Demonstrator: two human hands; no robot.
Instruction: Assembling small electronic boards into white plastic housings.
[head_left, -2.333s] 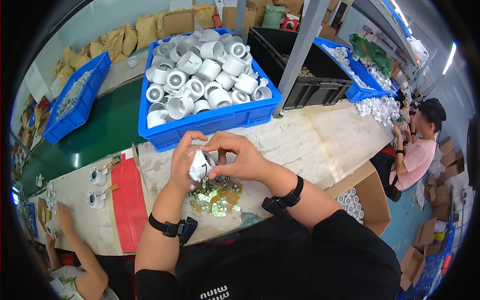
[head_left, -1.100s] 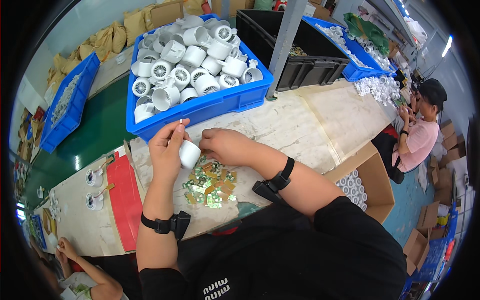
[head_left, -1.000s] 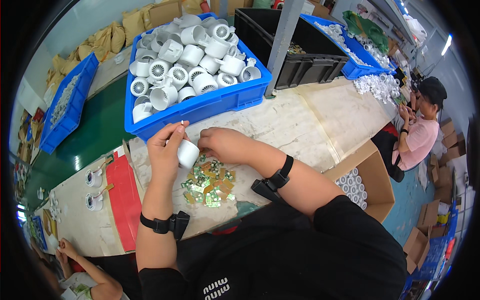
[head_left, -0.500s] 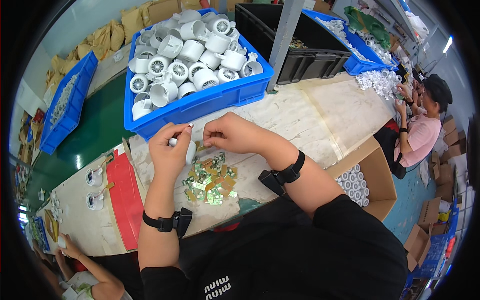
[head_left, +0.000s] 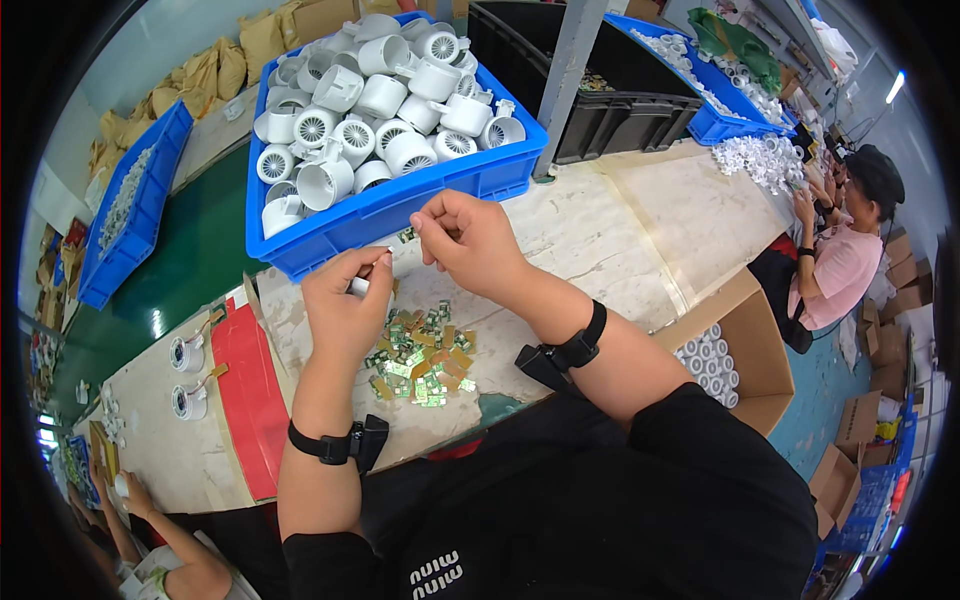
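My left hand (head_left: 340, 300) is closed around a white plastic housing (head_left: 358, 287), most of it hidden by the fingers. Something small and pale shows at its thumb and fingertip, too small to name. My right hand (head_left: 470, 240) is up and to the right of it, fingers curled in a pinch. At its fingertips is a small green circuit board (head_left: 406, 236). Below both hands, a loose pile of small green and brown circuit boards (head_left: 425, 355) lies on the worn, pale-covered table (head_left: 590, 235).
A blue crate (head_left: 400, 205) heaped with white cup-shaped housings stands just beyond my hands, beside a black crate (head_left: 625, 125) and metal post (head_left: 570, 80). A carton (head_left: 765, 350) of white parts sits right. Two round white parts (head_left: 188, 402) lie left. Co-workers sit at both sides.
My right hand has risen away from beside the pile, and a small circuit board now shows at its fingertips. The left hand has tilted slightly, hiding more of the white housing.
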